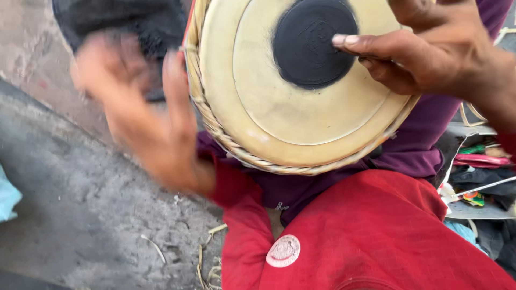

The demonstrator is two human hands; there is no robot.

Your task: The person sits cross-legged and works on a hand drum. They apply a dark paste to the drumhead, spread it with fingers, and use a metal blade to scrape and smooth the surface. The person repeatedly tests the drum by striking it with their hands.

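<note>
A round drum (269,107) lies on my lap with its pale skin head facing up, a black circular patch (312,43) in its middle and a braided strap around the rim. My right hand (424,51) reaches in from the upper right, its fingertips resting on the edge of the black patch. My left hand (140,113) is blurred with motion beside the drum's left rim, palm up and fingers spread, holding nothing. Whether it touches the rim I cannot tell.
My red garment (371,231) with a round pale badge (283,251) and purple cloth (414,145) fill the lower right. Grey concrete ground (80,215) with straw bits lies left. Dark cloth (123,21) sits at top left. Colourful clutter (478,177) lies at right.
</note>
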